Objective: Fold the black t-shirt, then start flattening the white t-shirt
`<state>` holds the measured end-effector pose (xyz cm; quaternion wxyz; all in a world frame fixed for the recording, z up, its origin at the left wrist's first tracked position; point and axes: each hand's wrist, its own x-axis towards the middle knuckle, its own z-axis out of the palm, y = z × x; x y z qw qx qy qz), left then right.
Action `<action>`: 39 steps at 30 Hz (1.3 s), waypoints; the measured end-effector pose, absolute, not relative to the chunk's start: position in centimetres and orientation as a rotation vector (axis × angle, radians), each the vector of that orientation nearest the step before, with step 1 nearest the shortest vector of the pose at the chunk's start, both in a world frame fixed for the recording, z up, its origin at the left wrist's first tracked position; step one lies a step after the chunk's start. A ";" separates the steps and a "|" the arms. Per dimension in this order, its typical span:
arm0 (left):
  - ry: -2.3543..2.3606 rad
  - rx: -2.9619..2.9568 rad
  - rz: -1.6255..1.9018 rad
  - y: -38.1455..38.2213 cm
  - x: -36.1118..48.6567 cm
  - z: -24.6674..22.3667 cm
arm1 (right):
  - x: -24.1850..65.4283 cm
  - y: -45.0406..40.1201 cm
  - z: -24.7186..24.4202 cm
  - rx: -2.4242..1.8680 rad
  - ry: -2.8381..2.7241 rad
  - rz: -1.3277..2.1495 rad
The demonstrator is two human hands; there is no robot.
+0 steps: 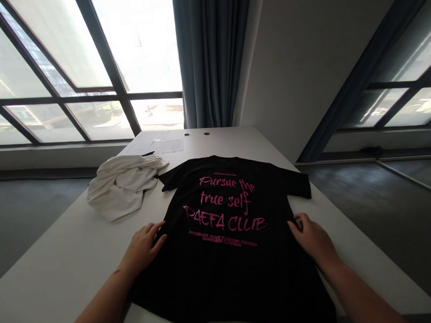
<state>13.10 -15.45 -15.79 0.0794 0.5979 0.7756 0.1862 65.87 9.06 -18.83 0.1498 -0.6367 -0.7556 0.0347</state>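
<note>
One black shirt [223,279] lies spread on the white table [63,265], collar toward the far end and hem reaching the near edge. Its pink print [226,224] faces up, in six lines. Two sleeves stretch outward: the left sleeve [174,176] comes right up to a crumpled white cloth [119,188], and the right sleeve [299,183] reaches close to the table's right edge.

The left hand [147,241] rests at the shirt's left side, fingers bent and thumb slightly apart from them, tips touching the fabric. The right hand [312,238] is at the opposite side, fingers curled in at the edge. Whether either hand pinches the fabric, I cannot tell.

A broad stretch of table shows left of the left hand; right of the right hand the strip is narrower. More tabletop shows beyond the collar, with two round holes [186,134] near the far edge. The single cloth sits near the left edge. Just behind it are one dark pen [149,154] and at least two papers [170,146]. Past the table hang two blue curtains [212,62], with grey floor [366,222] on both sides.
</note>
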 end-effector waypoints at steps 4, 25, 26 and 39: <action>2.336 1.600 0.485 -18.7 15.1 -15.2 | 66.5 2.2 -19.5 -1.804 -2.281 0.136; 2.199 1.541 0.108 -22.2 17.7 -12.6 | 72.5 0.5 -16.7 -2.054 -2.432 0.207; 2.229 1.567 0.110 -21.9 17.6 -12.4 | 72.2 0.7 -16.6 -2.039 -2.452 0.126; 2.094 2.240 0.467 -9.9 23.1 -16.2 | 55.3 -2.4 -18.6 -1.467 -2.720 0.112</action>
